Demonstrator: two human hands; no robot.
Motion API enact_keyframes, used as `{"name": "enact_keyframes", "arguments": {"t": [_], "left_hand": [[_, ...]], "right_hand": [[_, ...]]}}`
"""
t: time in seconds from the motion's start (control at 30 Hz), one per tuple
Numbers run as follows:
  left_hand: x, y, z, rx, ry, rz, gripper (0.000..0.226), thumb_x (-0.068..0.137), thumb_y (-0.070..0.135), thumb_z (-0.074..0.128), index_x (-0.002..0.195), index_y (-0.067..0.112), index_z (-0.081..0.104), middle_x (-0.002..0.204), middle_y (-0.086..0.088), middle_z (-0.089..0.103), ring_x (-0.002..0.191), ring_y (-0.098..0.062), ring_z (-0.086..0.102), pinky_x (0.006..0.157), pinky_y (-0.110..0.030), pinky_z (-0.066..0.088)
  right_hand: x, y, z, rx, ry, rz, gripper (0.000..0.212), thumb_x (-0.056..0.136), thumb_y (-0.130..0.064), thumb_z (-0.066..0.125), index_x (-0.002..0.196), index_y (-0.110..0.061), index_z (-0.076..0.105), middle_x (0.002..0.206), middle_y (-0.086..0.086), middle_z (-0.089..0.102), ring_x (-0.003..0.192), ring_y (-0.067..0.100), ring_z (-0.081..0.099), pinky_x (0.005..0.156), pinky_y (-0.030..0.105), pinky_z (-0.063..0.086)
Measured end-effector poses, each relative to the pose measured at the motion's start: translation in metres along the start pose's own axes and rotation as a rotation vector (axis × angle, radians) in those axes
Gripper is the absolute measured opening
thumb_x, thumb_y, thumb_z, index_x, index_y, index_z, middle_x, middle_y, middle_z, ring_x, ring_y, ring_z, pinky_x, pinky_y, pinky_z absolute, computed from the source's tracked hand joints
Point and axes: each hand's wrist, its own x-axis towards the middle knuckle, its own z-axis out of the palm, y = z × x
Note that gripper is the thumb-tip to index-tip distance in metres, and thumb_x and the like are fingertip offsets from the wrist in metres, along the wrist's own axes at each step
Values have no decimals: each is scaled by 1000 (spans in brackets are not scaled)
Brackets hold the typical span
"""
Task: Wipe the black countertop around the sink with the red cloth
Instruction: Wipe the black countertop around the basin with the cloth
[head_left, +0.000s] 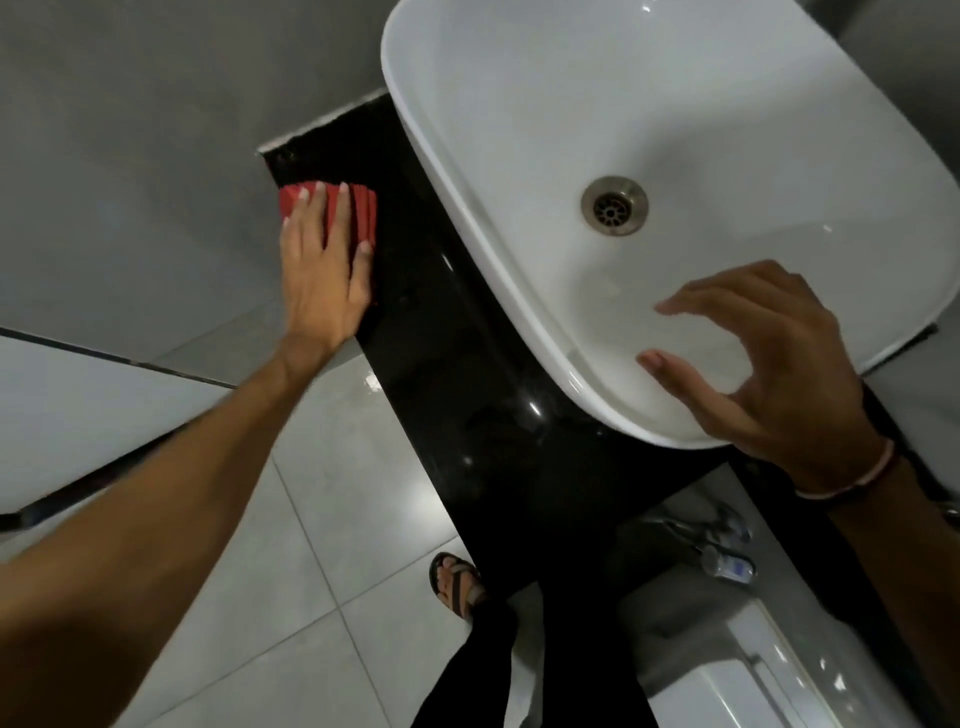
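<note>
A glossy black countertop (457, 374) runs from the far left corner toward me, with a white basin (519, 130) resting on it. My left hand (324, 270) lies flat on a folded red cloth (363, 205), pressing it on the counter's far left end beside the grey wall. My right hand (769, 374) hovers over the basin's near rim with fingers spread and curled, holding nothing. A metal drain (614, 206) sits in the middle of the basin.
A grey wall (130, 130) borders the counter's left end. Below are pale floor tiles (311, 519), my sandalled foot (456, 582), and a white fixture (737, 675) under the counter at lower right with a small bottle (730, 564) near it.
</note>
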Motion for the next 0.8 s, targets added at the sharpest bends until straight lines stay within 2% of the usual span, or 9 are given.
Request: {"name": "enact_keyframes", "arguments": {"t": [0.1, 0.2, 0.27, 0.37, 0.47, 0.53, 0.6, 0.73, 0.8], "left_hand": [[-87, 45, 3, 21, -43, 140, 64, 102, 32, 42, 159, 4, 32, 168, -21, 30, 157, -39, 26, 128, -57, 21], [-188, 104, 13, 27, -117, 411, 64, 96, 26, 55, 156, 10, 42, 164, -19, 38, 155, -37, 31, 127, -54, 21], [-230, 142, 23, -36, -203, 626, 57, 100, 25, 54, 156, 14, 43, 165, -15, 38, 157, -31, 29, 130, -51, 19], [-211, 156, 28, -39, -238, 877, 50, 106, 33, 47, 155, 23, 46, 164, -7, 43, 155, -25, 35, 129, -45, 25], [-154, 116, 20, -22, -239, 983, 47, 106, 38, 49, 151, 28, 51, 161, -6, 47, 153, -24, 39, 125, -46, 35], [-112, 67, 12, 24, -240, 980, 48, 107, 38, 44, 153, 26, 48, 163, -9, 43, 155, -27, 35, 125, -50, 34], [-52, 10, -1, 84, -208, 893, 51, 108, 38, 40, 155, 20, 45, 165, -14, 38, 155, -34, 32, 125, -54, 32], [74, -80, -30, 152, -207, 450, 62, 105, 45, 26, 161, 17, 25, 169, -21, 27, 157, -41, 22, 126, -63, 23], [92, -89, -26, 55, -152, 284, 60, 105, 44, 30, 161, 20, 30, 169, -20, 25, 158, -41, 19, 128, -62, 17]], "right_hand": [[2, -3, -1, 12, -47, 35, 54, 92, -60, 61, 106, -9, 75, 106, 7, 77, 102, 23, 67, 91, 42, 51], [2, -5, 0, 17, -63, 46, 55, 93, -62, 59, 104, -11, 75, 106, 6, 77, 103, 22, 67, 91, 43, 51], [-1, -6, 1, 6, -45, 40, 53, 93, -62, 60, 102, -12, 76, 105, 4, 77, 103, 23, 68, 90, 44, 50], [-3, -5, 0, -21, -31, 19, 49, 93, -60, 62, 100, -13, 76, 103, 3, 77, 102, 24, 67, 87, 44, 49], [-2, -4, 1, -22, -43, 12, 49, 92, -60, 62, 100, -13, 76, 102, 3, 77, 101, 24, 67, 86, 45, 49], [-3, -2, 3, -20, -20, 22, 50, 92, -59, 62, 99, -12, 76, 100, 5, 77, 98, 24, 67, 85, 45, 49], [-4, 1, 3, -14, 6, 41, 50, 91, -57, 64, 98, -9, 77, 98, 6, 77, 96, 25, 67, 84, 45, 50], [-3, 1, 2, -8, 25, 86, 50, 92, -57, 63, 98, -9, 78, 97, 7, 76, 95, 24, 66, 84, 47, 51], [-3, -1, 2, -20, 15, 114, 52, 92, -60, 61, 98, -11, 78, 98, 6, 76, 95, 23, 65, 85, 46, 52]]}}
